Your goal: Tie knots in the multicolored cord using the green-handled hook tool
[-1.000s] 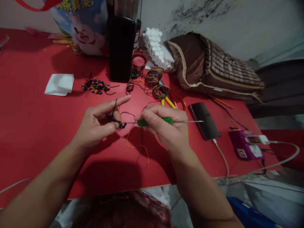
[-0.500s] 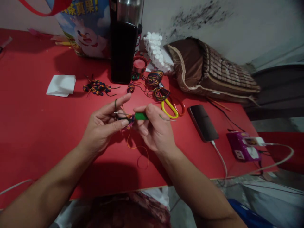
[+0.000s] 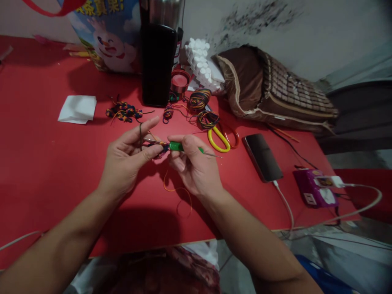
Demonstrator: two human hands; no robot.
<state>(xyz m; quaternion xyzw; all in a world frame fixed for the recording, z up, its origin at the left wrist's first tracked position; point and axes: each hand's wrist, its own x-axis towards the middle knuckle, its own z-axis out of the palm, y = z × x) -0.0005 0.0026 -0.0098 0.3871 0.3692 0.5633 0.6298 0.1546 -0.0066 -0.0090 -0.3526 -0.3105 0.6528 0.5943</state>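
My left hand [image 3: 128,157] pinches a small knotted piece of multicoloured thread [image 3: 161,148] between thumb and fingers, with the index finger stretched out and a dark thread looped over it. My right hand [image 3: 192,165] grips a green-handled crochet hook [image 3: 177,146], its metal tip pushed leftward into the knotted piece. Loose orange thread [image 3: 177,192] hangs from the work onto the red table [image 3: 45,163]. Both hands hover just above the table's middle.
Behind the hands lie yellow and orange scissors [image 3: 222,139], thread bundles [image 3: 200,98], finished knotted pieces [image 3: 124,112], a white tissue [image 3: 78,109], a tall black flask [image 3: 157,61] and a printed bag [image 3: 107,32]. A phone [image 3: 261,157] on its cable, a purple power strip [image 3: 315,190] and a brown cushion [image 3: 269,90] sit right.
My right hand has slid left along the hook, pushing its tip through the knotted piece toward my left hand. Both hands have risen slightly toward the far side.
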